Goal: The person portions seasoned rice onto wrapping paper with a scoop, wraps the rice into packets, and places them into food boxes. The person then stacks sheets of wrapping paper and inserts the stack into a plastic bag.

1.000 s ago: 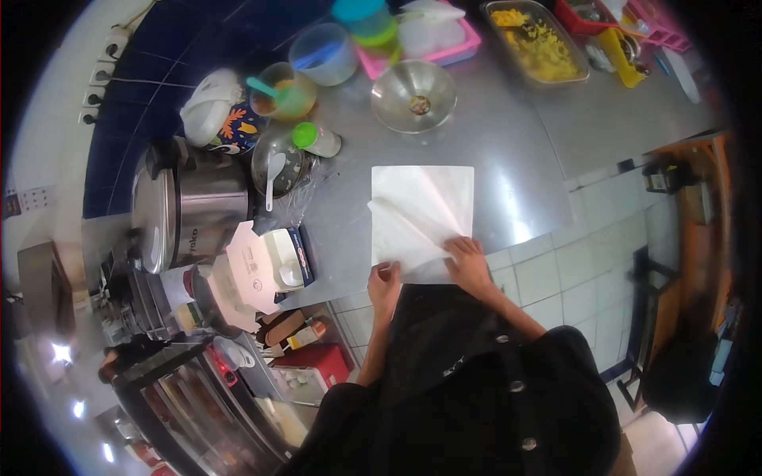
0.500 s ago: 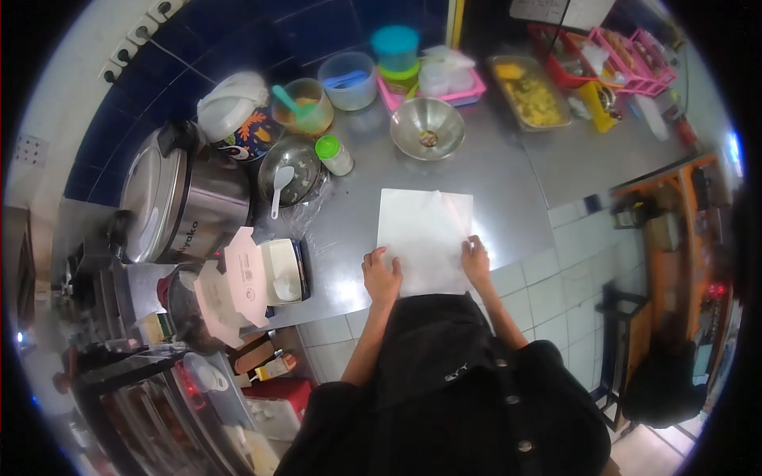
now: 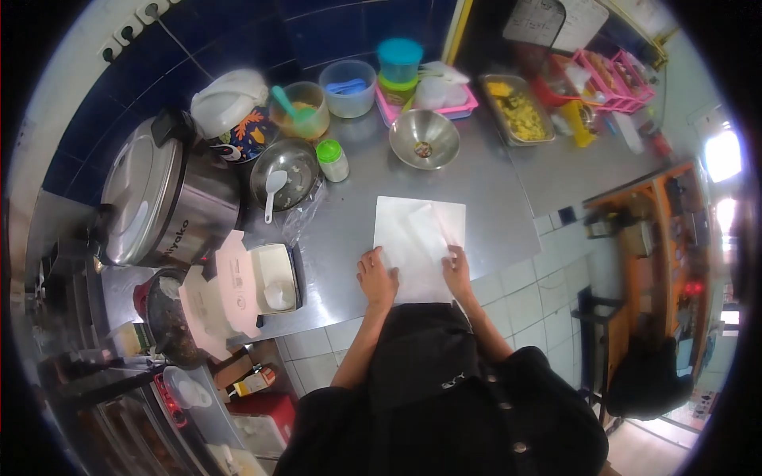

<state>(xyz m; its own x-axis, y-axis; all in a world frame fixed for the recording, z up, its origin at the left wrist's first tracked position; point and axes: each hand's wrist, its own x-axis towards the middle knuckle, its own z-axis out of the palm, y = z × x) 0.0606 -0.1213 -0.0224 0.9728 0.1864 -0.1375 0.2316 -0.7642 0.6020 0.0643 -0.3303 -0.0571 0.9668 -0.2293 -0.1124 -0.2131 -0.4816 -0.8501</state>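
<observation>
Handling of a white paper sheet (image 3: 414, 238) at the near edge of a steel surface (image 3: 500, 198). Nearest, the black garment (image 3: 425, 349) meets the sheet's lower end; standing slightly back would probably keep that end from buckling. The left hand (image 3: 377, 278) is partly open, fingers loosely bent, resting at the sheet's left margin without visible grip. The right hand (image 3: 456, 274) has its fingers curled at the opposite margin; whether they pinch the paper cannot be told. A faint slanting line crosses the right part, either a crease or a second layer. For good work, the left hand should steady the paper lightly while the right aligns its margin, smoothing outward and pressing no crease until the edges lie true. Farther off, to the left, lies crumpled clear film (image 3: 305, 218), best kept apart from the paper. Beyond the sheet, a metal bowl (image 3: 425, 135) leaves working room between.
</observation>
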